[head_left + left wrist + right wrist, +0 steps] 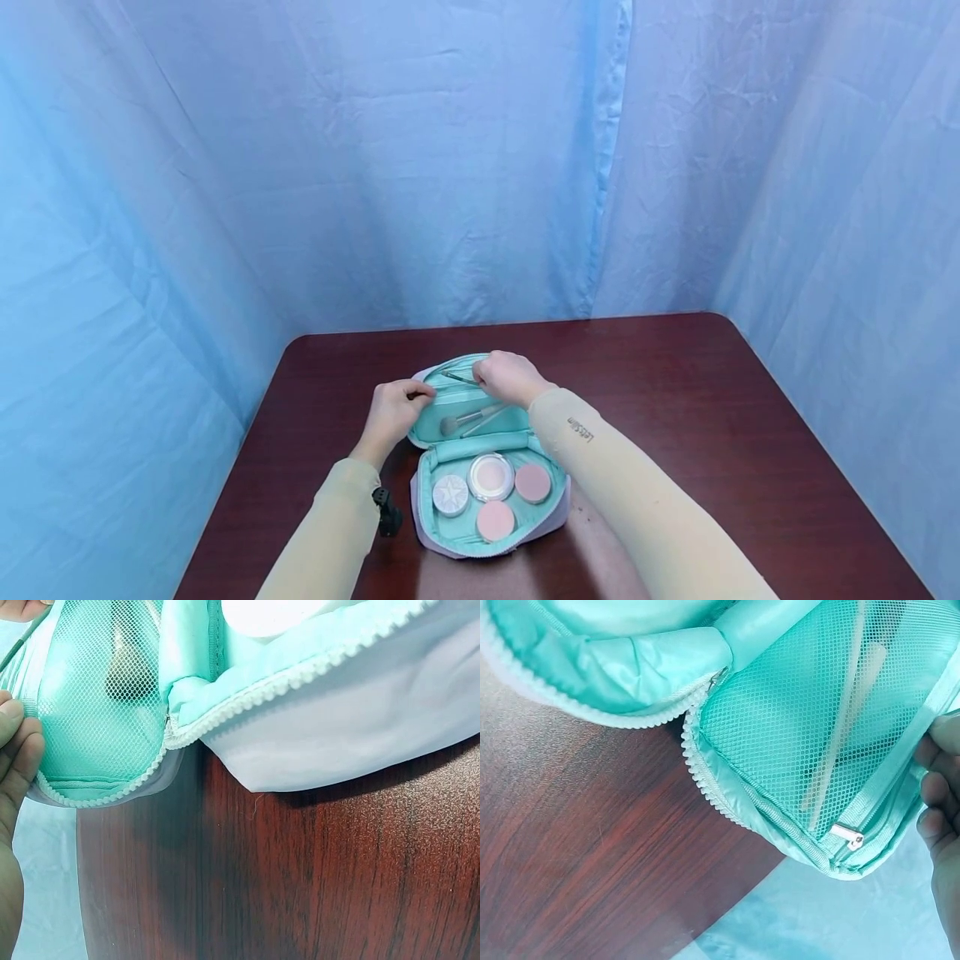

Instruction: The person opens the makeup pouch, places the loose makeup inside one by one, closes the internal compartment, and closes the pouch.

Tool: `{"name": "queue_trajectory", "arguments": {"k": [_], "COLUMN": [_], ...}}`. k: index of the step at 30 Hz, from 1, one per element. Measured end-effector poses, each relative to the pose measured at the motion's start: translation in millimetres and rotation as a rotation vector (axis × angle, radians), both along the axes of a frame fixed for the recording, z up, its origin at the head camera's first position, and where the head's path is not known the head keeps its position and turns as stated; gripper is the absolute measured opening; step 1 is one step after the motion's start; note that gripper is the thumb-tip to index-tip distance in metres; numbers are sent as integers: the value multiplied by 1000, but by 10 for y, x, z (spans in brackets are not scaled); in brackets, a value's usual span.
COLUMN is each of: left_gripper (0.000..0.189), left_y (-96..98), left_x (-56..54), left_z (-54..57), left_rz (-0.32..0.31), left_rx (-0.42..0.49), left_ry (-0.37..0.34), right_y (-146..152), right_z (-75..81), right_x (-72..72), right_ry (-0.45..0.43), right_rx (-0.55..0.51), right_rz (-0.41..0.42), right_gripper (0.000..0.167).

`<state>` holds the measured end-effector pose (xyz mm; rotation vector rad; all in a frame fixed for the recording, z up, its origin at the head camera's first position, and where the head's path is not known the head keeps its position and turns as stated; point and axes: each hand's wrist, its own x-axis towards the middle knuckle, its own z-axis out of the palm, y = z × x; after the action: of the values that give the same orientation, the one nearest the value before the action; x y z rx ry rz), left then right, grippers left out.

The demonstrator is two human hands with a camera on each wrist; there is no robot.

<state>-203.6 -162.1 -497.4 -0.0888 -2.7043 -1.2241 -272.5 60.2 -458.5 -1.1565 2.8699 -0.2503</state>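
Note:
A lilac cosmetic bag (558,518) with mint lining lies unzipped, its lid (491,429) folded back. My left hand (390,414) pinches the left side of the lid by the band of its mesh pocket (82,712). At the lid's far edge, my right hand (512,379) holds a thin dark stick (459,378) that points left; its kind is unclear. Behind the mesh lie a makeup brush (463,420) and a thin pale stick (840,727). The bag's base holds a star-patterned round case (451,495), a round compact (491,477) and two pink round cases (496,521).
The bag stands on a dark red wooden table (675,400) near its front edge. A silver zipper pull (847,835) hangs at a corner of the lid. Light blue curtains (450,167) enclose the table at the back and both sides.

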Motion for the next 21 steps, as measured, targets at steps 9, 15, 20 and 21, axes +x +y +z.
{"name": "queue_trajectory", "arguments": {"k": [9,15,20,21], "left_gripper": [11,11,11,11], "left_y": [14,21,17,17], "left_x": [1,13,11,11], "left_z": [-7,-5,-9,-11], "left_rz": [1,3,-4,-5], "left_rx": [0,3,2,2], "left_ry": [4,1,10,11], "right_y": [-20,-5,7,10], "right_z": [-16,-81,-103,-103], "right_x": [23,-6,-4,2], "right_ry": [28,80,88,75], "right_rx": [43,56,54,44], "right_rz": [-13,56,79,77], "right_gripper": [49,53,47,45]}}
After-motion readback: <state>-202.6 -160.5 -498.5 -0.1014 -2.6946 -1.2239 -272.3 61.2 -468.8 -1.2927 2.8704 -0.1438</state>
